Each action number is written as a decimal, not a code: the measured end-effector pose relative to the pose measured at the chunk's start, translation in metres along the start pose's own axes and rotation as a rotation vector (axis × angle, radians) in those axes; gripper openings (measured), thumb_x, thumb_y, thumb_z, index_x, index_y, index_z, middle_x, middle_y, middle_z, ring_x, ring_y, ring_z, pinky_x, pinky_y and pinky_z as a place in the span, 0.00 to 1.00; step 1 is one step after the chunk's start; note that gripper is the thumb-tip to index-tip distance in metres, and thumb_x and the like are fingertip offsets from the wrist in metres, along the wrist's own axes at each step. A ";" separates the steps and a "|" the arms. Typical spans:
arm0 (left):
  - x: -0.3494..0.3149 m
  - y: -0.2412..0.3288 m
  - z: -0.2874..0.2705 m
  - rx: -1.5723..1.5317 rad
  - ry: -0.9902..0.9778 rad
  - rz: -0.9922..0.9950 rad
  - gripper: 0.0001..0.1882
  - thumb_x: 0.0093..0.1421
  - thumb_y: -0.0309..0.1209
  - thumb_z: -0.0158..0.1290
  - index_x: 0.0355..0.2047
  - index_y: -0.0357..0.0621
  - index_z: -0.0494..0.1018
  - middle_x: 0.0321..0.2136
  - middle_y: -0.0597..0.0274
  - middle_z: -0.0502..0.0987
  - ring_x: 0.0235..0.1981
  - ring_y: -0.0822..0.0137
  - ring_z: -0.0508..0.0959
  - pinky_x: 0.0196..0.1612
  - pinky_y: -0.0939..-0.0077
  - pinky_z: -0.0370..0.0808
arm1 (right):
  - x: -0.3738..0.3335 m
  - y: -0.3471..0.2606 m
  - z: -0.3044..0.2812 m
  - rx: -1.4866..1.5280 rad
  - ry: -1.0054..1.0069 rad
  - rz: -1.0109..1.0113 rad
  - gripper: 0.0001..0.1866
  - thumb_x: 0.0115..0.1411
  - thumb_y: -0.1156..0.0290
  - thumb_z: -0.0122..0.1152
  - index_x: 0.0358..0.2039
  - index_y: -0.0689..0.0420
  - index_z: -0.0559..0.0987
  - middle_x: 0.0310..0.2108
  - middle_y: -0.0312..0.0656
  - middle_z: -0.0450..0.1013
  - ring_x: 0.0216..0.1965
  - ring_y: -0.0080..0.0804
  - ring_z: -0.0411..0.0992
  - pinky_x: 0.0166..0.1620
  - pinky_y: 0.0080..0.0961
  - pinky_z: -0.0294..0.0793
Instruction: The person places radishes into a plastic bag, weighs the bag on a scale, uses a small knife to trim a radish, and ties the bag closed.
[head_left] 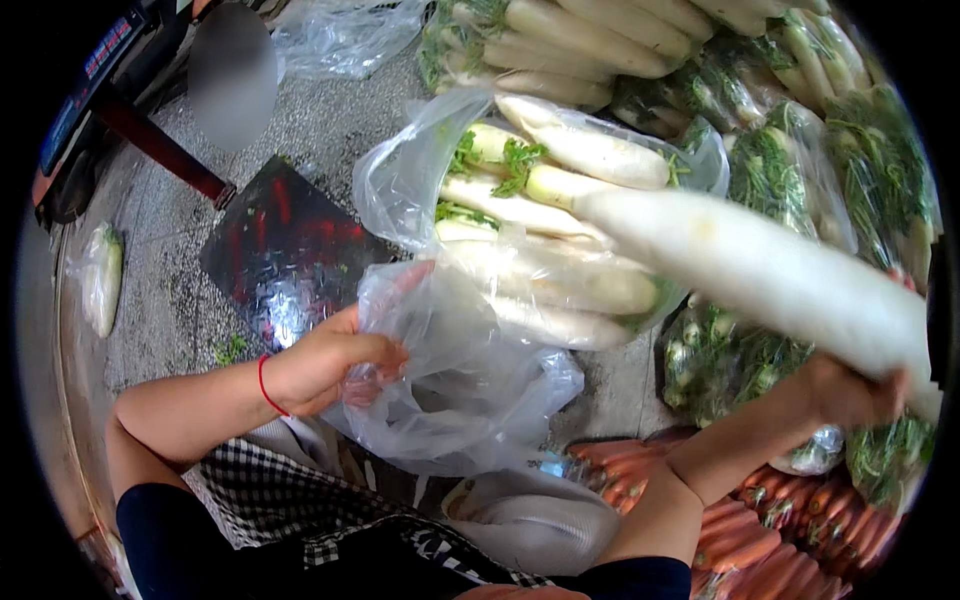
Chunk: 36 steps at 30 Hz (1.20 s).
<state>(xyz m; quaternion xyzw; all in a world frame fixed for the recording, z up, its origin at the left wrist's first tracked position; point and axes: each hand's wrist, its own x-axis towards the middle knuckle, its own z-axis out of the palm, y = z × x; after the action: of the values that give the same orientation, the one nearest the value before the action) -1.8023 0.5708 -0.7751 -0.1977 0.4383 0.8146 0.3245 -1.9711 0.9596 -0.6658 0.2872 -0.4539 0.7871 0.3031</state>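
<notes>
My right hand (862,392) grips a large white radish (765,262) near its right end. The radish is raised and slanted, its left tip over an opened clear bag (385,195) full of white radishes (555,280). Some of those have short green leaf stubs. On the left, my left hand (335,362) is closed on the rim of a thin clear plastic bag (450,400). That bag hangs slack in front of the radishes, and I see nothing in it. Motion blurs the right hand slightly.
A black scale platform (285,245) lies left, with a post (165,150) and display behind. More white radishes (600,30) are piled at the back. Bagged leafy vegetables (775,180) line the right; bagged carrots (735,540) lie front right. A wrapped pale vegetable (102,280) rests far left.
</notes>
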 end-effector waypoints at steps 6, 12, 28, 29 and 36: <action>-0.011 -0.003 0.004 -0.266 -0.027 -0.045 0.24 0.53 0.23 0.44 0.52 0.39 0.61 0.21 0.58 0.68 0.11 0.75 0.64 0.12 0.85 0.60 | -0.029 -0.024 -0.002 0.237 -0.290 0.365 0.56 0.32 0.56 0.74 0.57 0.69 0.53 0.53 0.51 0.55 0.52 0.44 0.59 0.58 0.51 0.52; -0.033 0.008 0.012 -0.245 -0.291 0.225 0.15 0.53 0.26 0.45 0.39 0.30 0.65 0.20 0.60 0.68 0.10 0.76 0.63 0.11 0.84 0.60 | -0.171 0.065 0.023 -0.445 -1.099 0.250 0.33 0.45 0.58 0.65 0.50 0.59 0.66 0.44 0.45 0.68 0.44 0.37 0.68 0.48 0.34 0.69; -0.007 0.001 -0.027 0.396 0.410 0.595 0.28 0.65 0.38 0.46 0.61 0.39 0.56 0.30 0.71 0.71 0.37 0.76 0.72 0.42 0.81 0.68 | -0.392 0.108 -0.049 -0.749 -1.697 0.252 0.26 0.57 0.72 0.45 0.58 0.55 0.62 0.51 0.44 0.65 0.49 0.39 0.66 0.46 0.32 0.65; -0.009 0.006 -0.021 0.389 0.408 0.666 0.29 0.64 0.36 0.47 0.61 0.35 0.54 0.27 0.69 0.69 0.28 0.75 0.72 0.34 0.81 0.69 | -0.389 0.104 -0.049 -0.697 -1.722 0.240 0.25 0.57 0.72 0.45 0.57 0.55 0.63 0.52 0.44 0.65 0.48 0.40 0.66 0.46 0.33 0.65; -0.059 0.005 0.007 0.707 -0.170 0.937 0.27 0.62 0.34 0.49 0.56 0.26 0.60 0.19 0.58 0.77 0.13 0.77 0.70 0.16 0.86 0.66 | -0.327 0.085 -0.011 -0.187 -1.725 0.932 0.18 0.58 0.72 0.48 0.49 0.54 0.72 0.47 0.47 0.69 0.45 0.43 0.70 0.47 0.35 0.68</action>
<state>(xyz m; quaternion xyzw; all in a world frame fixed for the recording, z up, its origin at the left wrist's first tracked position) -1.7640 0.5533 -0.7325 0.2031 0.6961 0.6885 0.0105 -1.8229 0.8645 -0.9544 0.5303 -0.6477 0.3092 -0.4513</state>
